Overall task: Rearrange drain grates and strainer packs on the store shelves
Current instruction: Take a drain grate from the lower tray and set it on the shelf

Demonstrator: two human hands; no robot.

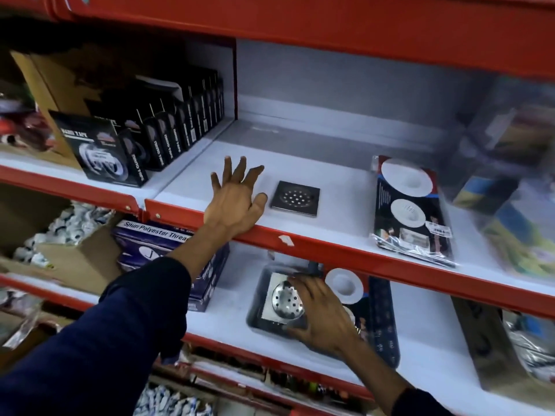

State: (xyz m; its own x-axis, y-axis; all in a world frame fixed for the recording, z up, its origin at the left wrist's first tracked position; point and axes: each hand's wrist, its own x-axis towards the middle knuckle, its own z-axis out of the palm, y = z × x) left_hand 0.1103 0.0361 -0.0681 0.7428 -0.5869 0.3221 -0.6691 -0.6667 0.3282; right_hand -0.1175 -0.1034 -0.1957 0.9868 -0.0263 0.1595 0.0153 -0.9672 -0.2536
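A small dark square drain grate (295, 198) lies flat on the upper white shelf (330, 163). Just left of it my left hand (235, 199) hovers with fingers spread, holding nothing, thumb nearly touching the grate. A strainer pack (411, 205) with two white round strainers lies to the right on the same shelf. On the lower shelf my right hand (322, 313) grips a shiny square drain grate (280, 300) that rests on a dark wrapped pack. Beside it lies another strainer pack (375, 301), partly hidden by my hand.
Black tape boxes (156, 133) stand in rows at the upper left. A purple thread box (168, 265) and cardboard boxes sit on the lower left. Blurred wrapped goods (510, 163) fill the right side. Red shelf edges (345, 250) jut out between levels.
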